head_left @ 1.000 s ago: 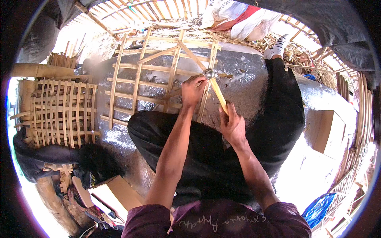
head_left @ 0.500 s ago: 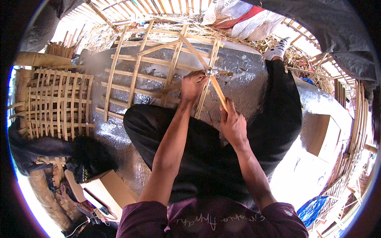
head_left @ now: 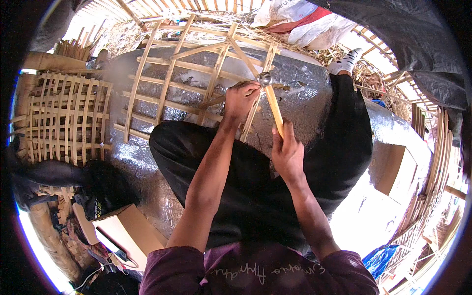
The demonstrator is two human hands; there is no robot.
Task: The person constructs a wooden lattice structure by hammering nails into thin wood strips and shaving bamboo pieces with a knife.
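Right hand point(head_left: 288, 153): wrapped around the wooden-handled hammer point(head_left: 274, 108).
Left hand point(head_left: 239, 101): fingers drawn together beside the hammer's head; grasp unclear.
Wooden lattice point(head_left: 170, 64): lying over silvery sheeting point(head_left: 305, 110).

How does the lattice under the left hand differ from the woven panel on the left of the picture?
The lattice has wide openings, while the panel is more closely spaced. The lattice has slanted strips across its grid; the panel shows none. The left hand is at the lattice's right edge, whereas neither hand is near the panel. Both are grids of pale, crossing strips.
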